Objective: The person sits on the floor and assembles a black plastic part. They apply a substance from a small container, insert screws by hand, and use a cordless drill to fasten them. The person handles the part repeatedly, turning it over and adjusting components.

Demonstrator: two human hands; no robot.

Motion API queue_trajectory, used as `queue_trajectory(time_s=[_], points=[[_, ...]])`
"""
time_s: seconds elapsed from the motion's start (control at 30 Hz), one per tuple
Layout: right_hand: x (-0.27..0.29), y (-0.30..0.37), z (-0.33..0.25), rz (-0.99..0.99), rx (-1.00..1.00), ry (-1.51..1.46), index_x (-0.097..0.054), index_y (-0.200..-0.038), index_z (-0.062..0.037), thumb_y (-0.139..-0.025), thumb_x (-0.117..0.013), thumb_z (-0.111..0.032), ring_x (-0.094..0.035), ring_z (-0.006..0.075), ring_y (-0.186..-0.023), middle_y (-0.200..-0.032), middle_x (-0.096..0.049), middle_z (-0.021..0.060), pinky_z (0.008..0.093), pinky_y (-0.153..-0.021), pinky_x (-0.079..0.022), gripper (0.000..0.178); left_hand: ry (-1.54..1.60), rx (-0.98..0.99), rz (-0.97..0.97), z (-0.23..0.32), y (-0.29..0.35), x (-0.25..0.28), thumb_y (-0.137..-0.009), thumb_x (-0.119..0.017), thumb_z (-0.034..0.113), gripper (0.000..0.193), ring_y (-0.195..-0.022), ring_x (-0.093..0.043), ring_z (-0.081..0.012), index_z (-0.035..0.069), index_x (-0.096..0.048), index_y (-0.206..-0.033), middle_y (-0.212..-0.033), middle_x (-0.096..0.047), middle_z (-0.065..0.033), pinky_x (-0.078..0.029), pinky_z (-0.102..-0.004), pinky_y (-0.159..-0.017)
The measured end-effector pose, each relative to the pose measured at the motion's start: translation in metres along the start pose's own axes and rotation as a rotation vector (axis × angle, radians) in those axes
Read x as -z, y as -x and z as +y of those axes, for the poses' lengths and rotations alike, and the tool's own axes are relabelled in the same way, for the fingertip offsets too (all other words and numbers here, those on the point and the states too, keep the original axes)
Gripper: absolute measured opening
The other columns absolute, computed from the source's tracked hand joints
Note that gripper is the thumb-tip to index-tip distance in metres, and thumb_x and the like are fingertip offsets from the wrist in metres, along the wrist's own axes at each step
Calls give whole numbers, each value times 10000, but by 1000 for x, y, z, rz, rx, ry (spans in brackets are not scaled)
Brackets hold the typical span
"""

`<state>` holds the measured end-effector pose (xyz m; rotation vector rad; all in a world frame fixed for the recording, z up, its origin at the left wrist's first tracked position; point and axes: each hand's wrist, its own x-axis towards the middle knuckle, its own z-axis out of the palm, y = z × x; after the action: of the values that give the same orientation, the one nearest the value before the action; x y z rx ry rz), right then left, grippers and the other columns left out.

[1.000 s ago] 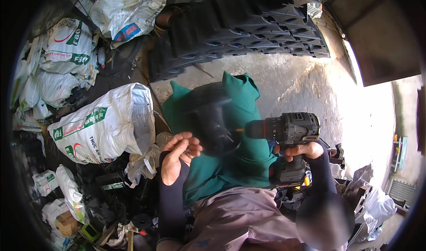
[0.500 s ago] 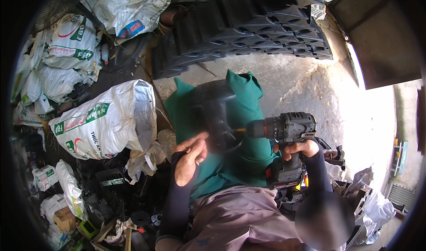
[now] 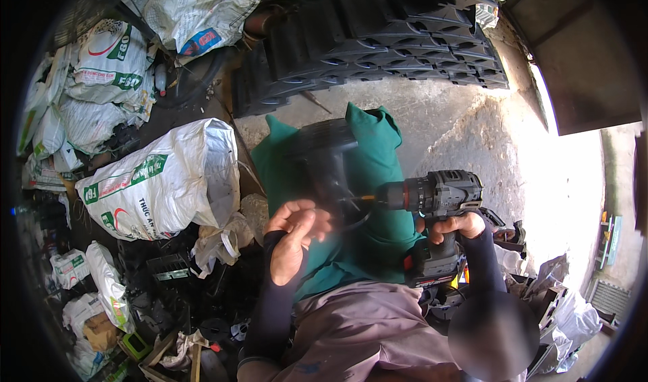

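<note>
A concrete floor (image 3: 466, 132) fills the view from above, sunlit at its right edge and cluttered along its left edge. A stack of black ridged panels (image 3: 378, 38) lies across the far edge of the floor. Large white printed sacks (image 3: 162, 179) are heaped along the left side, the biggest one just left of centre, with smaller sacks and dark scrap toward the near left corner.

In the middle, a green cloth (image 3: 381, 152) is draped over the person's lap and reaches onto the floor. A black part (image 3: 327, 162) stands on the cloth; it is blurred, so its exact shape cannot be told.

The right hand (image 3: 455, 225) has its fingers clamped around the grip of a black cordless drill (image 3: 432, 196), which points left, level, with its battery base low near the lap. The drill's bit tip touches the right side of the black part.

The left hand (image 3: 293, 237) is raised just below and left of the black part, palm turned toward the camera, fingers curled loosely and slightly apart. Whether it touches the part cannot be told. Both forearms wear dark sleeves.

At the right edge of the floor, crumpled white bags (image 3: 567, 308) and dark scraps lie near the person's knee.
</note>
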<state>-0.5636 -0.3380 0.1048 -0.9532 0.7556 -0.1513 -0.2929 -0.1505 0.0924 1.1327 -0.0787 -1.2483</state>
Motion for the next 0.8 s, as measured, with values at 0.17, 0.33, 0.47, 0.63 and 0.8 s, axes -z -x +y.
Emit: queue_trajectory(time_s=[0.17,0.33,0.47,0.63,0.8], points=[[-6,0,-6,33,24,29,-630,-981,42,-677,-713,-74,-617,171,-579,-790,-668,123,279,-506,-493,336,-23,-17,-24,-1,-5,-10,-924,-589,62,93,-675,-595,-138,30,-566,-1008,-873,-667,-123,-453,-246,-595],[0,-4,-4,-12,-8,-11,-629,-970,43,-684,-704,-69,-608,165,-571,-793,-664,123,274,-501,-484,316,-248,-122,103,-9,-7,-22,-910,-616,85,89,-584,-514,-52,46,-572,-976,-742,-633,-47,-392,-188,-534],[13,-8,6,-100,-7,38,-549,-1188,27,-732,-711,-143,-574,173,-568,-898,-658,152,298,-526,-491,513,-317,-231,155,-14,-2,-26,-897,-636,86,94,-584,-488,-36,17,-615,-957,-717,-607,-11,-385,-180,-548],[20,-8,14,-105,-31,-13,-547,-1201,20,-733,-709,-124,-570,167,-566,-898,-658,149,292,-521,-486,516,-575,-470,271,-29,2,-26,-869,-663,43,129,-650,-552,-55,1,-657,-991,-754,-634,-16,-451,-198,-619],[19,-7,13,-110,-30,-40,-539,-1230,16,-743,-701,-102,-565,166,-562,-902,-658,150,287,-518,-483,527,-765,-787,298,-45,-3,-23,-853,-678,24,136,-674,-596,-74,2,-672,-987,-797,-664,-52,-473,-212,-612]])
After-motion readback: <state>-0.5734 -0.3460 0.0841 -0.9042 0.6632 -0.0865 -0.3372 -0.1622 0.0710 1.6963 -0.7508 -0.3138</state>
